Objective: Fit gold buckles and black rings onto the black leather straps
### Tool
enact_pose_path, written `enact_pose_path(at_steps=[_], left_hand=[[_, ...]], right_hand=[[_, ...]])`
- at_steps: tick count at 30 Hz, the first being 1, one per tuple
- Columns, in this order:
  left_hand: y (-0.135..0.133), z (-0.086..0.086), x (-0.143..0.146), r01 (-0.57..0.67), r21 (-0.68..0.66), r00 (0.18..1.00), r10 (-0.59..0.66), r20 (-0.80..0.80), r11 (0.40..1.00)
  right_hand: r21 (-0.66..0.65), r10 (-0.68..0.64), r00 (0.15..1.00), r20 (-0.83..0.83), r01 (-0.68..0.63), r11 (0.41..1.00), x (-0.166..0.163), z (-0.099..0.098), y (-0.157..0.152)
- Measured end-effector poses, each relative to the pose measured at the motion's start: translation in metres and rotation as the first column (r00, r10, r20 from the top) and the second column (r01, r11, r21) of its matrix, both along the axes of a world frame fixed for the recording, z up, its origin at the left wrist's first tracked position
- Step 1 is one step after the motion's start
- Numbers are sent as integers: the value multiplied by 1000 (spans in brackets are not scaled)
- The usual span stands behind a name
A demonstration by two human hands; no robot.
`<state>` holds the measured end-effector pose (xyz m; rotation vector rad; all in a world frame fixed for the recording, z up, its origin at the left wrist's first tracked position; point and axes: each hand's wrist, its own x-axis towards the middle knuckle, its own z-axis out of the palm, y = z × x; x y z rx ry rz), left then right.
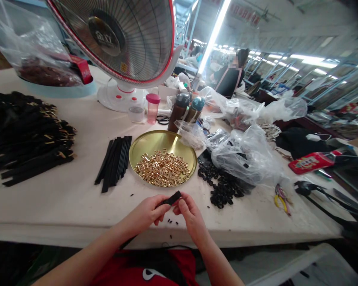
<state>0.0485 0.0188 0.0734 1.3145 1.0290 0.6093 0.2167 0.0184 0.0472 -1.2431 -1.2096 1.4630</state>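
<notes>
My left hand (155, 208) is closed round a narrow black strap (175, 196), whose short end sticks up past the fingers. The strap's other part runs down below the left wrist toward my lap. At that end, the thumb and fingers of my right hand (191, 214) are pinched together against the strap; anything small between them is hidden. Just beyond the hands stands a round gold tray (143, 141) heaped with small gold buckles (164, 169). A few tiny black bits (173, 221) lie on the table below my fingers.
Cut black straps (115, 163) lie left of the tray, with a large strap pile (26, 135) farther left. To the right are black loops (223, 190), plastic bags (247, 155) and yellow-handled pliers (281, 200). A fan (122, 43) and bottles (179, 111) stand behind. A person (231, 75) is farther back.
</notes>
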Motion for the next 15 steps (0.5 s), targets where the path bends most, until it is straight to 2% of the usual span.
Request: enact_pose_path(at_steps=[3, 5, 7, 10, 15], left_hand=[[-3, 0, -7, -54, -101, 998, 56, 26, 993], [-6, -1, -10, -84, -154, 995, 92, 47, 985], [-9, -3, -11, -124, -187, 990, 134, 41, 975], [-11, -6, -9, -197, -209, 980, 201, -2, 958], [-12, -5, -8, -262, -205, 964, 264, -14, 943]], right_hand=[[97, -82, 971, 226, 62, 993, 33, -7, 27], [209, -206, 902, 379, 133, 969, 51, -11, 47], [320, -251, 826, 505, 91, 943, 59, -15, 63], [383, -230, 755, 614, -31, 923, 50, -17, 76], [392, -161, 694, 702, -188, 901, 9, -18, 86]])
